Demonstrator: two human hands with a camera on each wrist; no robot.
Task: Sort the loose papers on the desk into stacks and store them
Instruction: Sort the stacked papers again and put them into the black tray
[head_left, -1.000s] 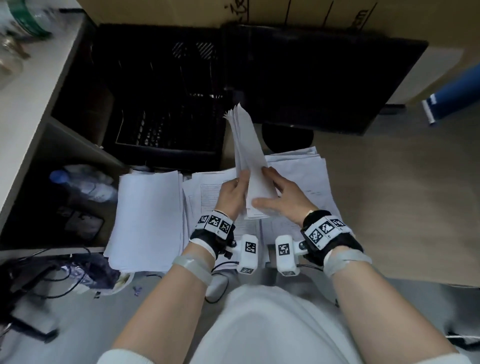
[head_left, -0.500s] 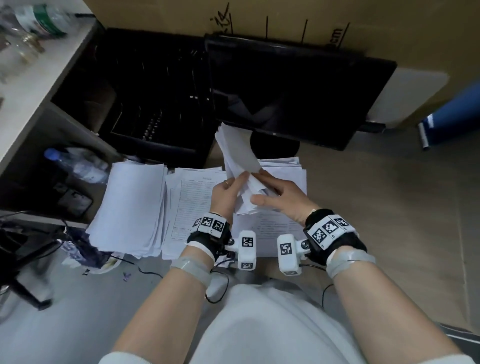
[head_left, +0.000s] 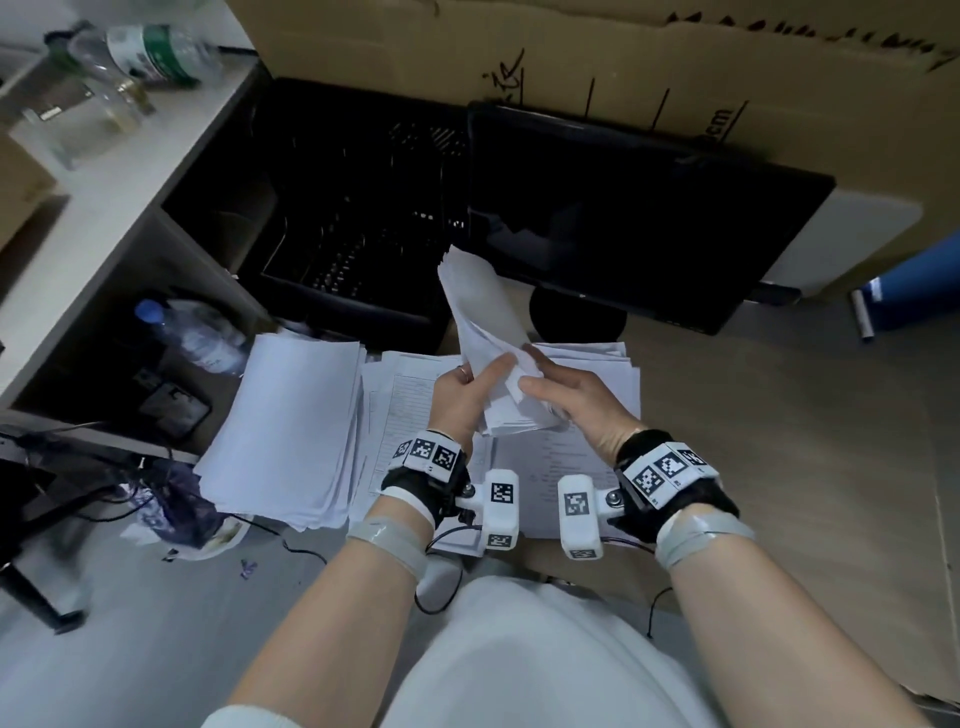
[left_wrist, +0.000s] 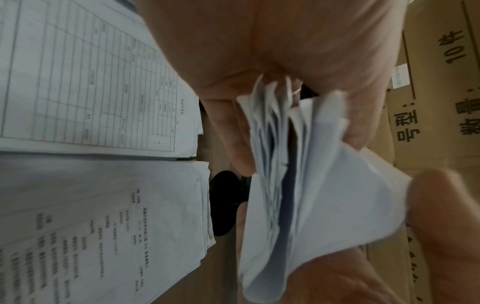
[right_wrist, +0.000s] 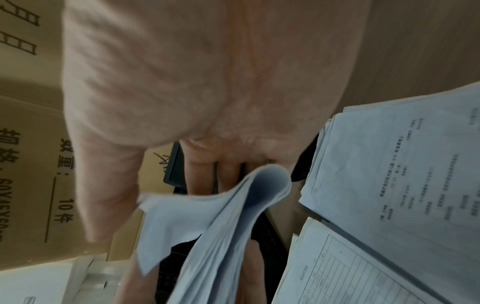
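the left hand grips a bundle of papers from its left side, thumb curled over the front, sheets fanned and standing up above the printed stacks on the desk. the right hand pinches the top sheet's bent corner, thumb against what looks like the forefinger; the wrist view is blurred. a blank stack lies just left.

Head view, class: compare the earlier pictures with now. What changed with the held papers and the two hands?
The held sheaf of papers has bent over more as the right hand peels its front sheet aside. The left hand keeps gripping its lower edge. The blank stack and printed piles on the desk lie as before.
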